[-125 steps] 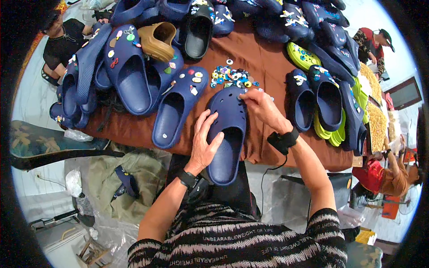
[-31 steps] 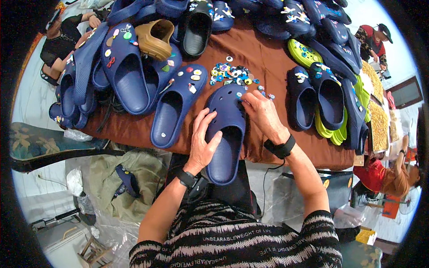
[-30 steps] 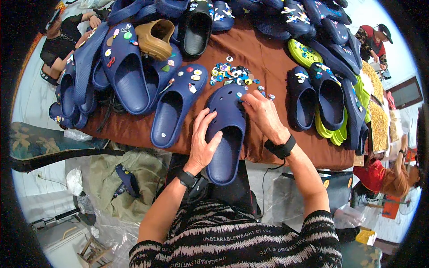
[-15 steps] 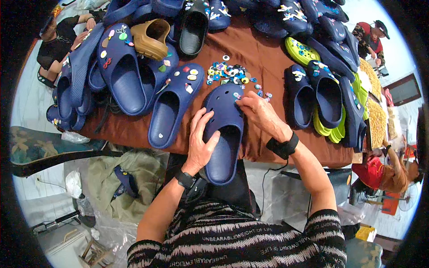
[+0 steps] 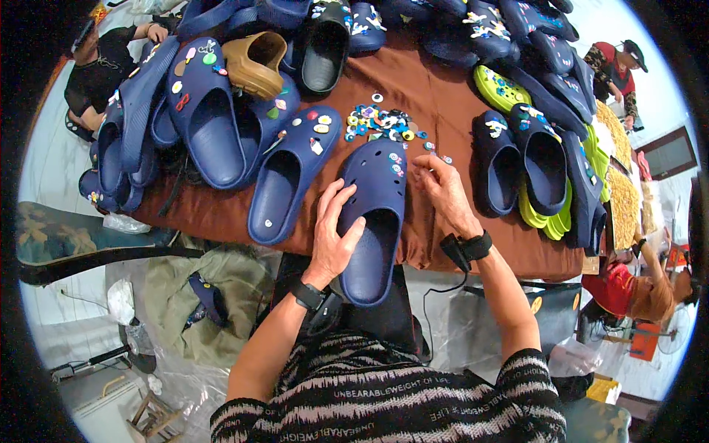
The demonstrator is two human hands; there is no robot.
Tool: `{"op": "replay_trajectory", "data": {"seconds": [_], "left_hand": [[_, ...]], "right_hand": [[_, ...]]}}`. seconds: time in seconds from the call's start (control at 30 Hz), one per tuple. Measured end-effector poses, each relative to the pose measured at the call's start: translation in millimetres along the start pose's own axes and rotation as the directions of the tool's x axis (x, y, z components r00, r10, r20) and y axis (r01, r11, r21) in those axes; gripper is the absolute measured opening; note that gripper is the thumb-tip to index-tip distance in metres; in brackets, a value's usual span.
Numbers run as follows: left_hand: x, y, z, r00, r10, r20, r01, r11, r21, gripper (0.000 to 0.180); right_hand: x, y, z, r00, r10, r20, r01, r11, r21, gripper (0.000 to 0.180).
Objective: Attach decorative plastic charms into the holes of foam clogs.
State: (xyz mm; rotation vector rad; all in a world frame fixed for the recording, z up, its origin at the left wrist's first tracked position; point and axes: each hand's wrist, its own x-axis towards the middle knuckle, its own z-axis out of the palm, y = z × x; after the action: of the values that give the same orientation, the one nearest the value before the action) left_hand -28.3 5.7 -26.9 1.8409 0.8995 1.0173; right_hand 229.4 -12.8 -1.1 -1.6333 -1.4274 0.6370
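My left hand [image 5: 332, 236] grips a navy clog [image 5: 369, 277] by its left side, thumb at the foot opening and fingers over the upper. The clog's toe points away, and its heel hangs past the near table edge. Two small round charms [image 5: 396, 164] sit in holes at the right of its upper; other holes are bare. My right hand [image 5: 445, 193] hovers just right of the clog, fingers loosely bent and apart, with nothing visible in them. Two loose charms [image 5: 446, 159] lie beside its fingertips. Beyond the toe is a pile of colourful charms [image 5: 380, 122].
A charm-decorated navy clog [image 5: 284, 184] lies left of mine. More clogs, including a brown one [image 5: 255, 66] and lime ones [image 5: 501, 88], crowd both sides and the back of the brown tablecloth [image 5: 443, 96]. Other people [image 5: 620, 74] are at the sides. A cable [image 5: 427, 317] hangs from my right wrist.
My right hand has drawn off the clog's upper to the right. A second charm now shows on the clog where its fingers were. My left hand keeps its hold.
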Motion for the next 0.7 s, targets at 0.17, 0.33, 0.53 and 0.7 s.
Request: {"op": "replay_trajectory", "data": {"seconds": [0.17, 0.33, 0.53, 0.7], "left_hand": [[0.5, -1.4, 1.6, 1.000, 0.028, -0.008, -0.028, 1.000, 0.011, 0.054], [0.0, -1.3, -1.1, 1.000, 0.004, -0.009, -0.004, 1.000, 0.015, 0.053], [1.4, 1.4, 1.1, 1.000, 0.022, 0.000, -0.022, 0.999, 0.034, 0.053], [0.7, -0.4, -0.3, 1.000, 0.026, -0.004, -0.026, 0.999, 0.047, 0.053]], "right_hand": [[-2.8, 19.9, -32.1, 0.979, 0.127, -0.157, -0.115, 0.990, 0.085, 0.020], [-15.2, 25.4, -51.1, 0.927, 0.268, -0.262, -0.279, 0.960, -0.008, 0.019], [-15.5, 65.7, -45.1, 0.968, 0.131, -0.214, -0.172, 0.967, -0.187, 0.017], [-4.0, 62.1, -35.3, 0.970, -0.082, -0.230, -0.006, 0.933, -0.360, 0.017]]}}
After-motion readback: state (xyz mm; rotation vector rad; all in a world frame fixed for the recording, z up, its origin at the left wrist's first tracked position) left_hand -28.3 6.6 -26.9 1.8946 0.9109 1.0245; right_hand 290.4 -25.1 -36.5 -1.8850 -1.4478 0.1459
